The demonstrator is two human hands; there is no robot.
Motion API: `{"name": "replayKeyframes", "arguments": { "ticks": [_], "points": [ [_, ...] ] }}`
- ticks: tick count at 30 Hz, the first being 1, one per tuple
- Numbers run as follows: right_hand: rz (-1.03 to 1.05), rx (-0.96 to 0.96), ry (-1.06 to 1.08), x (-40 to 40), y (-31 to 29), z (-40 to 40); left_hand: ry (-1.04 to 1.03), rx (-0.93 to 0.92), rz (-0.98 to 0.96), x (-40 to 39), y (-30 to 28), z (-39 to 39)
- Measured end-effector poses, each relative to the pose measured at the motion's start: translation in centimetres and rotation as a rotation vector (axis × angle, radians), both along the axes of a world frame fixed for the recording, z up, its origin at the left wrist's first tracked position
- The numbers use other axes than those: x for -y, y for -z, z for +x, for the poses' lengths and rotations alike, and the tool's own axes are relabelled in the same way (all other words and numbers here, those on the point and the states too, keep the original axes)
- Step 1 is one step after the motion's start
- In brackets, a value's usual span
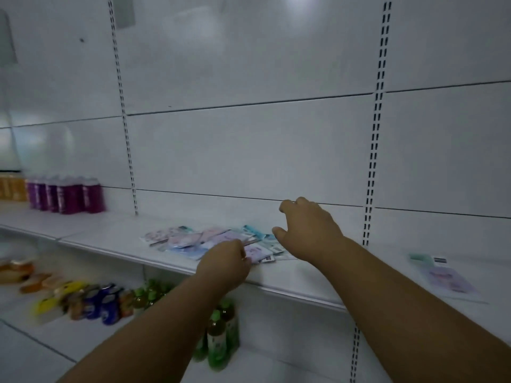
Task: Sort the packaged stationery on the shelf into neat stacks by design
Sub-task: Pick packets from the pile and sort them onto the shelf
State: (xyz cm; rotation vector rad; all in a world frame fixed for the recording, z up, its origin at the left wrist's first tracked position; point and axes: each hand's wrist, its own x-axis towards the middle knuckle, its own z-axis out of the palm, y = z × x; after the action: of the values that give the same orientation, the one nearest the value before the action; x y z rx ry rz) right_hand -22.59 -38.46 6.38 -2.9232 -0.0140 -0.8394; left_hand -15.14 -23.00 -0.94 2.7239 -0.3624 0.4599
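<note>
White shelving panels (249, 147) with slotted uprights (372, 161) fill the wall, and a long white shelf (290, 283) runs across at about waist height. On it, near the middle, lies a loose heap of flat packets (193, 239) in pink, lilac and pale blue, overlapping one another at odd angles rather than stacked. Well apart from the heap, far along the shelf to the right, a single lilac packet (445, 277) with a green header lies flat on its own.

Both arms reach in from below. The left hand (225, 262) is at the near edge of the heap, fingers curled, seeming to pinch a lilac packet (258, 251) at the front of the pile; the picture is blurred, so I cannot tell just how firm the grip is. The right hand (309, 230) hangs over the right end of the heap, fingers loosely bent and spread, thumb out, holding nothing; whether it touches the blue packets beneath I cannot tell.

At the left end of the same shelf stand purple bottles (66, 194), with orange ones (12, 187) beside them. On the lower shelf are green bottles (221, 333) below the left forearm, and a row of mixed cans and packs (91, 299) to the left.
</note>
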Motion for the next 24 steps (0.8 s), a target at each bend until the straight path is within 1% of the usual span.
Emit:
{"name": "replayKeyframes", "arguments": {
  "ticks": [4, 7, 10, 12, 14, 16, 17, 19, 20, 24],
  "points": [
    [0.01, -0.041, 0.04, -2.4, 0.4, 2.4, -0.033, 0.007, -0.016, -3.2, -0.4, 4.0],
    [-0.023, -0.042, 0.058, -3.1, 0.3, 4.3, -0.07, 0.045, 0.038, -3.5, -0.4, 7.1],
    [-0.047, -0.05, 0.053, -3.4, 0.5, 6.3, -0.134, -0.044, 0.186, -2.7, 0.1, 9.5],
    [-0.053, -0.06, 0.037, -3.4, 0.8, 7.9, -0.156, -0.1, 0.24, -2.4, 0.3, 10.6],
    [-0.034, -0.068, 0.026, -3.5, 1.0, 9.4, -0.151, -0.094, 0.262, -2.3, 0.4, 11.5],
    [0.005, -0.07, 0.016, -3.7, 1.3, 10.8, -0.14, -0.107, 0.236, -2.4, -0.1, 12.0],
    [0.028, -0.073, 0.01, -3.9, 1.5, 11.3, -0.134, -0.14, 0.178, -2.6, -0.4, 12.0],
    [0.066, -0.091, 0.005, -4.3, 2.0, 12.3, -0.112, -0.196, -0.081, -3.2, -1.0, 12.6],
    [0.086, -0.1, 0.007, -4.4, 2.2, 12.7, -0.1, -0.198, -0.23, -3.7, -1.2, 13.1],
    [0.172, -0.093, 0.031, -5.4, 3.1, 14.4, -0.056, -0.135, -0.694, -7.0, -1.9, 14.5]
  ]
}}
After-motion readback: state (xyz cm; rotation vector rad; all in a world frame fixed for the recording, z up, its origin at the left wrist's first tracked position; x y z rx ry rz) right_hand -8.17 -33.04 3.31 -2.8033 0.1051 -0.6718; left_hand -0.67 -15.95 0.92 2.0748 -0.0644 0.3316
